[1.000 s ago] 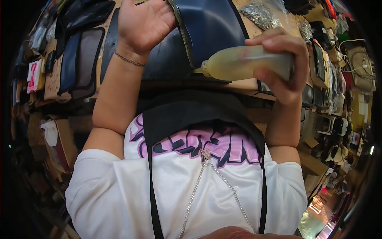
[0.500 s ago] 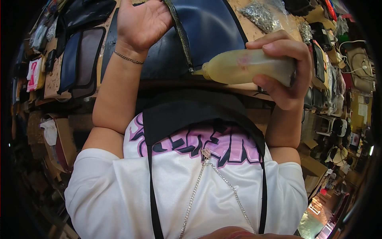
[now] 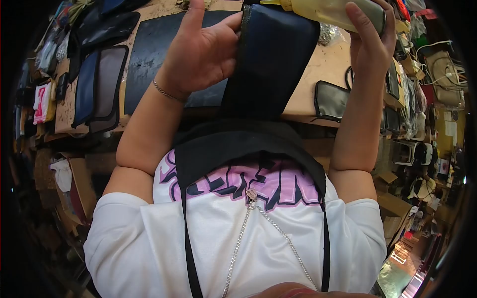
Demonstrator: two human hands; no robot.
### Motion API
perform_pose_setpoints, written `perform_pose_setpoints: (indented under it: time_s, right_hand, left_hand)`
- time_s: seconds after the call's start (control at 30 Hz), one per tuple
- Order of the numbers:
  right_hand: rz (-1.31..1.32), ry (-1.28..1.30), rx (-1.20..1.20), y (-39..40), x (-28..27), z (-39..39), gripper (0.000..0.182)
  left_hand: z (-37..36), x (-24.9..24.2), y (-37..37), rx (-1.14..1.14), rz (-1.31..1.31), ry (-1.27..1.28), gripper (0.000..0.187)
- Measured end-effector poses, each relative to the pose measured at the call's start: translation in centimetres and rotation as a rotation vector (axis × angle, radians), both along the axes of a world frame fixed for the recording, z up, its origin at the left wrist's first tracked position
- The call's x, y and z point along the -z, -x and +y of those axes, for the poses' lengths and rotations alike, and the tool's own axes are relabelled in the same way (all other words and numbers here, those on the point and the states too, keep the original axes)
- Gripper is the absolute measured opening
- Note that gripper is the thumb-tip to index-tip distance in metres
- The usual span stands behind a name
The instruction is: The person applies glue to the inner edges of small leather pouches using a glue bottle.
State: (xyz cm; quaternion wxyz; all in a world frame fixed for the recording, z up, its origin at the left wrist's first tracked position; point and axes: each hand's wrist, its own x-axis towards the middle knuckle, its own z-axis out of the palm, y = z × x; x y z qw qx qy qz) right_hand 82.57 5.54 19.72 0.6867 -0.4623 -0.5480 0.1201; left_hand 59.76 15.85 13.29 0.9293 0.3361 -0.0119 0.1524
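Two hands up, left hand (image 3: 201, 54) gripping leather panel (image 3: 271, 59), right hand (image 3: 370, 42) w/ glue bottle (image 3: 328, 11)

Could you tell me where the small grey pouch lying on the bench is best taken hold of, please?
Judging by its pose, take the grey pouch by its long near edge, coming from the bench's front edge: it lies flat and apart, and both hands, left and right, are occupied above.

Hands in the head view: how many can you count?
2. The left hand grips a dark blue piece; the right hand holds a yellowish squeeze bottle at the top edge.
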Motion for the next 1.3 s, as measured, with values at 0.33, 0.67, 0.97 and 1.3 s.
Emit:
perform_pose_setpoints:
  time_s: [0.33, 0.67, 0.97, 1.3]
  right_hand:
    - [0.124, 0.057, -0.048, -0.3, 0.8, 1.4, 0.034]
    - [0.124, 0.139, -0.098, -0.2, 1.5, 0.2, 0.035]
    - [0.113, 0.037, -0.013, -0.1, 1.3, 0.9, 0.031]
    - [0.152, 0.120, -0.125, 0.2, 2.2, 0.4, 0.034]
  left_hand:
    - [0.9, 1.8, 0.4, 0.092, -0.131, 0.048, 0.113]
    - [0.5, 1.1, 0.6, 0.016, -0.077, 0.039, 0.111]
    - [-1.0, -0.8, 0.6, -0.060, 0.075, 0.008, 0.112]
    - [0.2, 1.1, 0.7, -0.008, -0.074, 0.064, 0.110]
